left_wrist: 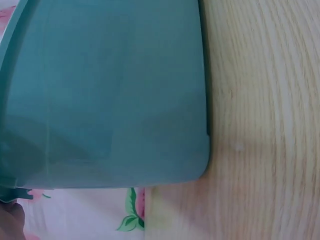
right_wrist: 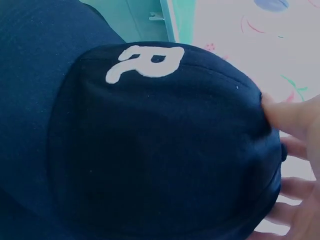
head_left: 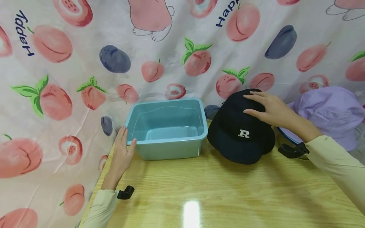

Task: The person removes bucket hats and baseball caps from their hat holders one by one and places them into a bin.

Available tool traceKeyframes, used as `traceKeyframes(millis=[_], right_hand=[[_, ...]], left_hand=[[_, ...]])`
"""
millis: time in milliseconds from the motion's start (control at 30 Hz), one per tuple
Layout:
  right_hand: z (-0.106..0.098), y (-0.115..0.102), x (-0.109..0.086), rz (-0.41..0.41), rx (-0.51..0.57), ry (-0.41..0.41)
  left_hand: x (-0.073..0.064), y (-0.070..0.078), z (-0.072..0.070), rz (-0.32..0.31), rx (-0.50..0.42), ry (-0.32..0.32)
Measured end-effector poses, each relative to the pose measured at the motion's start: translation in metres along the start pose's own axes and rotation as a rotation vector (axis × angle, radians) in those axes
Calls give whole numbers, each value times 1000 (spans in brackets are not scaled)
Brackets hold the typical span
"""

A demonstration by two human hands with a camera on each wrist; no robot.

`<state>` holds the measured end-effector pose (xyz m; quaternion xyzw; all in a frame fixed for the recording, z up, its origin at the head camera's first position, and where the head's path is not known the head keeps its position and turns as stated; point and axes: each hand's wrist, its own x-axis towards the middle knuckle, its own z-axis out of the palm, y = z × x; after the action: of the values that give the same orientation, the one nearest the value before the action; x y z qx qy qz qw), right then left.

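Note:
A black cap with a white letter R on its front stands at the right of a light blue plastic bin. My right hand grips the crown of the cap from above. In the right wrist view its thumb presses into the dark fabric, with the other fingers along the crown's edge. At the bin's front left corner, my left hand touches the rim with fairly straight fingers. Only a bit of that hand shows in the left wrist view, beside the bin's rim.
A lilac bucket hat lies at the far right behind my right forearm, with a blue-edged item partly hidden below it. Behind the wooden table hangs a fruit-print cloth, which also runs along the left side.

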<state>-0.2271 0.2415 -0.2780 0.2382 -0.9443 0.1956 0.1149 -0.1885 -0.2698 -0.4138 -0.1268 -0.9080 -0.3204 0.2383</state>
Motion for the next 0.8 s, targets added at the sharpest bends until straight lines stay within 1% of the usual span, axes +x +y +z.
traceKeyframes(millis=[67,133,267,367,467,533,600,800], right_hand=[[2,-2,1,-3,-41,3],[4,-4,1,-19,-80,36],[9,-7,4,-65,-135,152],[10,-7,6,-104,-146,243],[9,-7,7,-132,-149,300],[7,-7,8,-143,-154,314],[5,-8,8,-129,-161,309],[0,-8,11,-84,-154,300]], left_hand=[[-2,-2,1,14,-12,13],[-3,-3,2,17,-25,26],[-4,-4,1,29,-40,60],[-4,-4,0,35,-47,72],[-3,-5,1,36,-55,74],[-3,-6,3,34,-62,72],[-2,-6,5,32,-72,69],[-3,-5,3,25,-69,61]])
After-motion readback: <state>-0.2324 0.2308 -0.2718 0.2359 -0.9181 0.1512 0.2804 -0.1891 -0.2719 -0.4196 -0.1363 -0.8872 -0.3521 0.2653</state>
